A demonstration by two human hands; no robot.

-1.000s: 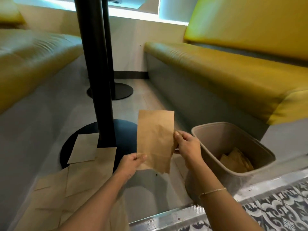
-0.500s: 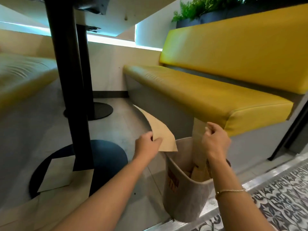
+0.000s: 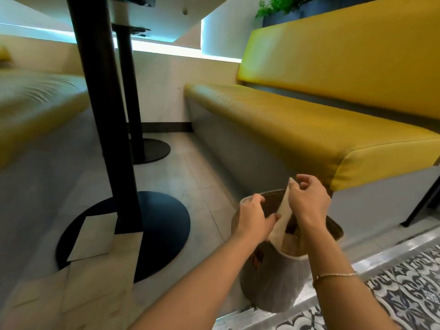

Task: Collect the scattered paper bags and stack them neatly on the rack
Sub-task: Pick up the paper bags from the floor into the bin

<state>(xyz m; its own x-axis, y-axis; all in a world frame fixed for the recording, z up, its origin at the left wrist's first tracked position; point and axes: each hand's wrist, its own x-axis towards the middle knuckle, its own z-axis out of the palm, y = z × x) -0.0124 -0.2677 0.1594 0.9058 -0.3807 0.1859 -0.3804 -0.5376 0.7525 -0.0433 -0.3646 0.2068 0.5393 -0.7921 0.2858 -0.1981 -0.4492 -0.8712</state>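
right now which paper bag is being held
The upright paper bag over the bin, pinched by both hands; the other bags lie flat on the floor.

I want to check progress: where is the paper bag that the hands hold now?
In the head view, the paper bag stands low and right of centre, between the left hand and right hand, half inside the bin by the yellow bench.
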